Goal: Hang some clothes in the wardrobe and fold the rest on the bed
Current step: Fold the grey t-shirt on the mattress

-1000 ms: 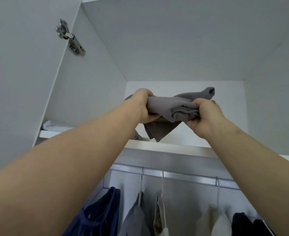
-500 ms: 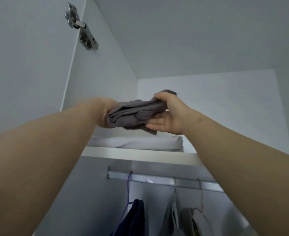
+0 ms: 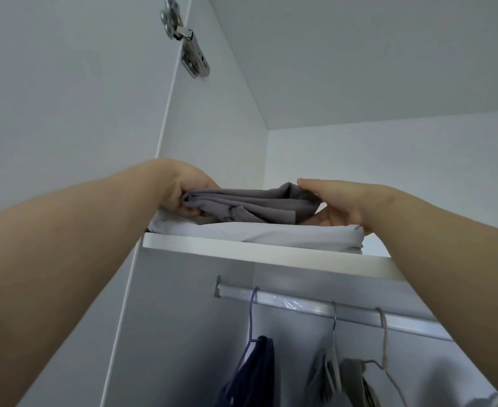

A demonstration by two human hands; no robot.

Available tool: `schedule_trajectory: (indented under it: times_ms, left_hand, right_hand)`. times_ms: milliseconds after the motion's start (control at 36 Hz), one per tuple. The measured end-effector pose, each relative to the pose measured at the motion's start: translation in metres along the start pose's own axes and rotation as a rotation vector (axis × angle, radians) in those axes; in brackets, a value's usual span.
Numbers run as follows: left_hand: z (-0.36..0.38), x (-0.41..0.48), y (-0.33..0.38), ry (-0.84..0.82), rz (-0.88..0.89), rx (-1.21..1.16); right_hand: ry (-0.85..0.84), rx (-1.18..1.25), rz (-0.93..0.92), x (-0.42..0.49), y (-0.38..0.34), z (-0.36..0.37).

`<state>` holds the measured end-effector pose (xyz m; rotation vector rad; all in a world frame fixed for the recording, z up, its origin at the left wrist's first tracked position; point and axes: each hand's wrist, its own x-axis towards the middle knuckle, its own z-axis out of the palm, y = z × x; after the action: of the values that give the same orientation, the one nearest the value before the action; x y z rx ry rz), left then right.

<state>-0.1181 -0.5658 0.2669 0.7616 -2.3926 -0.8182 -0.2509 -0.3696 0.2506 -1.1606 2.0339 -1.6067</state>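
A folded grey garment [image 3: 253,205] lies on top of a folded white cloth [image 3: 271,235] on the wardrobe's upper shelf [image 3: 271,255]. My left hand [image 3: 183,189] grips the garment's left end, fingers curled round it. My right hand [image 3: 335,204] holds the right end, thumb over the top and fingers underneath. Below the shelf runs a metal rail [image 3: 330,308] with a dark blue garment [image 3: 250,374] on a purple hanger [image 3: 252,315] and grey clothes [image 3: 327,377] on other hangers.
The open wardrobe door [image 3: 65,98] stands at the left, with a metal hinge [image 3: 187,39] near its top. White side wall, back wall and ceiling enclose the upper compartment. Shelf space to the right of the white cloth holds nothing visible.
Both hands have lowered the grey garment from mid-air leftward onto the white cloth on the shelf. The view has shifted left.
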Motion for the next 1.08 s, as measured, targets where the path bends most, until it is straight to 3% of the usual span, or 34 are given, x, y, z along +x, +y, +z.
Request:
schedule_trajectory:
  times_ms: [83, 139, 194, 250, 306, 361, 417, 500, 722, 806, 889, 1000, 1083]
  left_hand:
    - [-0.007, -0.002, 0.004, 0.064, -0.068, 0.101]
    - [-0.008, -0.005, 0.009, 0.050, -0.146, 0.421]
    - [0.001, -0.010, 0.018, 0.153, -0.141, 0.902]
    - [0.007, -0.010, 0.027, 0.252, -0.089, 1.087]
    - [0.014, -0.010, 0.035, 0.335, 0.064, 1.013]
    - [0.024, -0.015, 0.046, 0.312, 0.266, 0.669]
    - [0.039, -0.030, 0.053, 0.102, 0.321, 0.352]
    - [0.058, -0.041, 0.043, -0.140, 0.409, 0.444]
    - [0.038, -0.046, 0.019, 0.199, 0.568, 0.156]
    - [0.035, -0.052, 0.008, 0.152, 0.513, -0.031]
    - [0.040, -0.060, 0.009, 0.035, 0.389, 0.109]
    - [0.037, -0.064, 0.017, 0.018, 0.291, 0.029]
    - [0.043, -0.065, 0.010, -0.013, 0.223, 0.382]
  right_hand:
    - [0.016, -0.077, 0.008, 0.008, 0.001, -0.004]
    - [0.027, -0.132, -0.002, 0.011, 0.001, -0.005]
    - [0.040, -0.178, -0.021, 0.012, 0.002, -0.004]
    - [0.046, -0.209, -0.029, 0.011, 0.002, -0.004]
    - [0.055, -0.235, -0.032, 0.010, 0.003, -0.003]
    - [0.063, -0.247, -0.039, 0.009, 0.003, -0.004]
    - [0.080, -0.264, -0.051, 0.007, 0.004, -0.005]
    - [0.096, -0.238, -0.066, 0.003, 0.005, -0.005]
    - [0.113, -0.233, -0.098, -0.001, 0.008, -0.004]
    - [0.106, -0.244, -0.108, 0.000, 0.008, -0.005]
    - [0.096, -0.300, -0.123, 0.000, 0.008, -0.003]
    - [0.103, -0.409, -0.162, -0.002, 0.009, 0.001]
    - [0.102, -0.544, -0.247, -0.006, 0.009, 0.006]
